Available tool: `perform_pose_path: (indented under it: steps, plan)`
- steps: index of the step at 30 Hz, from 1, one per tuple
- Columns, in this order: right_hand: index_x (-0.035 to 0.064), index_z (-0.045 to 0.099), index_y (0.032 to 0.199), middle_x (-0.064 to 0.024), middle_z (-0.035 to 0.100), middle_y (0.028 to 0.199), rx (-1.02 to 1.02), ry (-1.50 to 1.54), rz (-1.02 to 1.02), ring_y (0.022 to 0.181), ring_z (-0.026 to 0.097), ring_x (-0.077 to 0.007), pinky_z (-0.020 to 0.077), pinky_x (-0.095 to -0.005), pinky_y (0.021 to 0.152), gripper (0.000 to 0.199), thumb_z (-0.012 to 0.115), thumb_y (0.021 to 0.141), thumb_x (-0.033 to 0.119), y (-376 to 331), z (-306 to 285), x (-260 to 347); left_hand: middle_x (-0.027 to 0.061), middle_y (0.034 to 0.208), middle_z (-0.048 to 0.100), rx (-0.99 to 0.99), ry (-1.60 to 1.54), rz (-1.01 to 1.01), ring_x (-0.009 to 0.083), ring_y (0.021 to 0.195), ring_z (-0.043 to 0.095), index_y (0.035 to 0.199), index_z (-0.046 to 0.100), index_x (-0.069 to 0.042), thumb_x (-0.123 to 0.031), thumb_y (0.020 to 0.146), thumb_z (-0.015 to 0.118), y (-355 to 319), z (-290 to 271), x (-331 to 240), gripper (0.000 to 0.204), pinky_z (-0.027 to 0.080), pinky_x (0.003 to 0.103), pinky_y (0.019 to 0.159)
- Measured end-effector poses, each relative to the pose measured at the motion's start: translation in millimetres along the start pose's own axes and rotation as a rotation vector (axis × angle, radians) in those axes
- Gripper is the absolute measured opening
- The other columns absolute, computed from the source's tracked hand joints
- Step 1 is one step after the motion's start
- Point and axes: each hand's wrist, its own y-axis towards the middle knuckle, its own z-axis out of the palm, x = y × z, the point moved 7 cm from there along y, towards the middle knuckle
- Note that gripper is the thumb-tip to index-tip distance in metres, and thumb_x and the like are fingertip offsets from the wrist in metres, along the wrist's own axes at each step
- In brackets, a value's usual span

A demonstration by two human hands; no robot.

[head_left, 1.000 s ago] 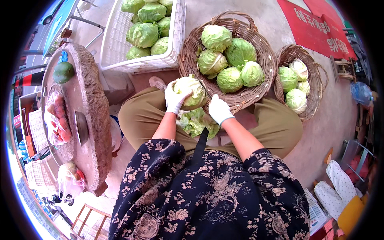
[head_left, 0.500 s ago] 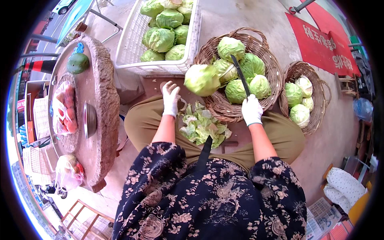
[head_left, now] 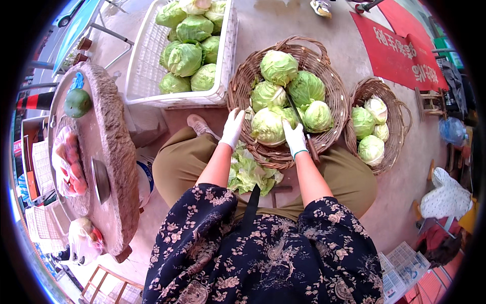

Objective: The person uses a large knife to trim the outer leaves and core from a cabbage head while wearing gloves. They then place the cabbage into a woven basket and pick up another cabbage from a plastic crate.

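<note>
From my remote seat I watched the left hand [head_left: 233,127], in a white glove, hang with loose, unclenched fingers at the near rim of the large wicker basket [head_left: 242,86], gripping nothing. The right hand [head_left: 294,138], gloved likewise, was clenched around the handle of a knife [head_left: 298,115] whose dark blade ran up and away across the basket. A pale green cabbage [head_left: 268,126] sat in the basket's near side, between the two hands, just beside the right and a little apart from the left; I could not tell whether the blade touched it. Four more cabbages [head_left: 278,67] lay behind it. Torn outer leaves [head_left: 249,172] were heaped between the person's knees, below both hands. A white plastic crate [head_left: 147,61] of cabbages stood to the left, a smaller wicker basket [head_left: 363,91] of trimmed heads to the right, and a round stone slab [head_left: 109,147] further left.
</note>
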Motion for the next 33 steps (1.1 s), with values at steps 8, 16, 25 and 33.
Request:
perform_pose_path:
  steps: [8, 16, 25, 33]
  plan:
    - [0.0056, 0.011, 0.149, -0.0175, 0.021, 0.152, 0.421, 0.609, 0.262, 0.136, 0.025, -0.0378, 0.0311, -0.0633, 0.1, 0.109, 0.064, 0.075, 0.066, 10.5, 47.4, -19.0, 0.0276, 0.133, 0.047, 0.204, 0.398, -0.273, 0.0397, 0.125, 0.045, 0.138, 0.041, -0.001, -0.057, 0.09, 0.039, 29.9, 53.3, 54.7, 0.074, 0.035, 0.04, 0.104]
    - [0.0154, 0.014, 0.15, -0.0109, 0.021, 0.154, 0.422, 0.912, 0.182, 0.139, 0.024, -0.0349, 0.0233, -0.0629, 0.106, 0.109, 0.059, 0.071, 0.075, 52.8, 79.2, -60.1, 0.0296, 0.129, 0.05, 0.096, 0.493, -0.21, 0.0432, 0.12, 0.049, 0.133, 0.044, 0.003, -0.058, 0.087, 0.048, 29.2, 68.3, 42.1, 0.077, 0.036, 0.043, 0.104]
    - [0.0257, 0.026, 0.147, -0.0049, 0.024, 0.152, 0.58, 1.595, -0.214, 0.139, 0.024, -0.0302, 0.0215, -0.0601, 0.11, 0.087, 0.027, 0.08, 0.081, -53.1, -35.7, 68.8, 0.0096, 0.119, 0.049, 0.244, 0.035, 0.529, 0.0167, 0.109, 0.05, 0.112, 0.057, -0.001, -0.01, 0.088, 0.061, -82.0, 48.5, -185.4, 0.026, 0.04, 0.029, 0.094]
    - [0.0074, 0.044, 0.134, -0.0133, 0.047, 0.132, 0.583, 1.12, -0.734, 0.127, 0.041, -0.0298, 0.0383, -0.0498, 0.104, 0.09, 0.063, 0.072, 0.07, -182.9, -137.8, 125.6, 0.0111, 0.149, 0.028, 0.476, -0.758, 0.261, 0.0232, 0.135, 0.031, 0.147, 0.022, -0.008, -0.042, 0.093, 0.056, -165.7, 46.2, -190.9, 0.072, 0.025, 0.038, 0.112]
